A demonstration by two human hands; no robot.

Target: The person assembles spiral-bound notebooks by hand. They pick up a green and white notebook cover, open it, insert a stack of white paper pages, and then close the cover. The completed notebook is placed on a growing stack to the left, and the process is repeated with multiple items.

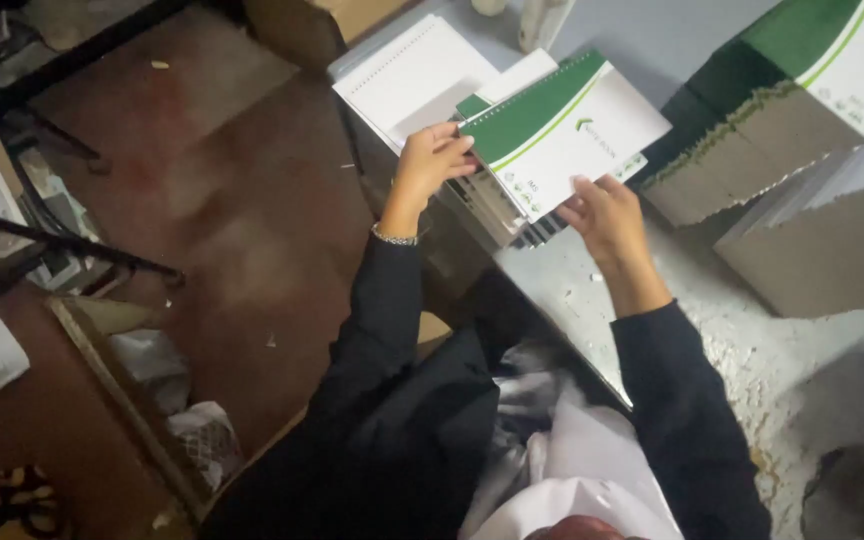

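The notebook [562,125] has a smooth, glossy card cover, the stacks [742,160] at two o'clock show rough grey board, and the table [752,350] is chipped painted metal.

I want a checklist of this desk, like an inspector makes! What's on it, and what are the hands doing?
Surface: grey worktable, paint chipped and speckled.
Job's things: green-and-white notebook held over the table edge; a black comb binder shows under it.
Clutter: white punched sheets behind; stacks of notebooks with grey backs on the right.
Grippers: left hand grips the notebook's left edge; right hand holds its lower edge.
Cables: nothing seen.
Surroundings: reddish floor with paper scraps; a box of crumpled plastic at lower left.
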